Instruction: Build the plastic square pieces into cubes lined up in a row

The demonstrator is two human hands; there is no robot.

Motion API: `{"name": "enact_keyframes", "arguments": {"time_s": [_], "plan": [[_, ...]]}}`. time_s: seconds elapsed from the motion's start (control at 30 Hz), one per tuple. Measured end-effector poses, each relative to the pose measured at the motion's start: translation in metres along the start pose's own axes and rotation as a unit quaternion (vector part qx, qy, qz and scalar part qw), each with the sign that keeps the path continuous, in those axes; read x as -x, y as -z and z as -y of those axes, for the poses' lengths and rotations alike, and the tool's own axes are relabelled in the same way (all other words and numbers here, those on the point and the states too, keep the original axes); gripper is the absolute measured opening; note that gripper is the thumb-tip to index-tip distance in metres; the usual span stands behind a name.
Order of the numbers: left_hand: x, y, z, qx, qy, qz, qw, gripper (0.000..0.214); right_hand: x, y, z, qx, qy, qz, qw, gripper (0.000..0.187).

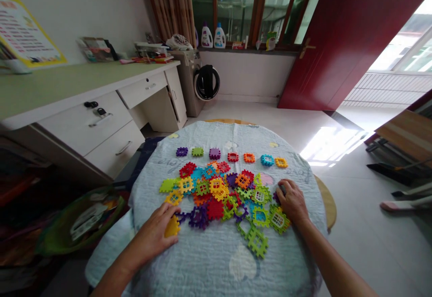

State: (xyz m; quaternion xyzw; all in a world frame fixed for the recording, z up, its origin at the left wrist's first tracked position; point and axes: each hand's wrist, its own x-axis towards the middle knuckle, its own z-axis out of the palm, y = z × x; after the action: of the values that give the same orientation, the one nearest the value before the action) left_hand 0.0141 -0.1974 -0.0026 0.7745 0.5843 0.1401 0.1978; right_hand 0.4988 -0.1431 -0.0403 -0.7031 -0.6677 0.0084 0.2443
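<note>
A heap of colourful plastic notched-edge building blocks lies on the cloth-covered table (216, 265), some solid, some with window grids. At the heap's left edge rests my left hand (153, 231), its fingers stretched and thumb apart, touching a yellow block (172, 226). My right hand (293, 201) is at the opposite edge, fingers bent and apart beside a purple block (276, 197); its palm side is hidden. Near it are a green window block (278, 219) and a green frame block (258, 242). A red solid block (215, 209) lies at the heap's front.
Behind the heap stands a spaced row of single blocks, from a purple one (182, 152) to a yellow one (281, 162). A green basket (81, 220) is at the left below a desk (84, 78). A washing machine (189, 81) and a red door (334, 40) stand beyond.
</note>
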Motion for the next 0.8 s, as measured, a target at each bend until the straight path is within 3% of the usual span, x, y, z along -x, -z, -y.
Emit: {"name": "enact_keyframes", "arguments": {"time_s": [0.37,0.8], "plan": [[-0.025,0.000,-0.034,0.060,-0.041,-0.080,0.994,0.051,-0.001,-0.002,-0.004,0.001,0.004,-0.005,1.000,0.025],[-0.036,-0.005,-0.060,0.081,-0.035,-0.098,0.991,0.058,-0.001,-0.001,-0.003,0.005,0.010,-0.007,1.000,0.027]]}}
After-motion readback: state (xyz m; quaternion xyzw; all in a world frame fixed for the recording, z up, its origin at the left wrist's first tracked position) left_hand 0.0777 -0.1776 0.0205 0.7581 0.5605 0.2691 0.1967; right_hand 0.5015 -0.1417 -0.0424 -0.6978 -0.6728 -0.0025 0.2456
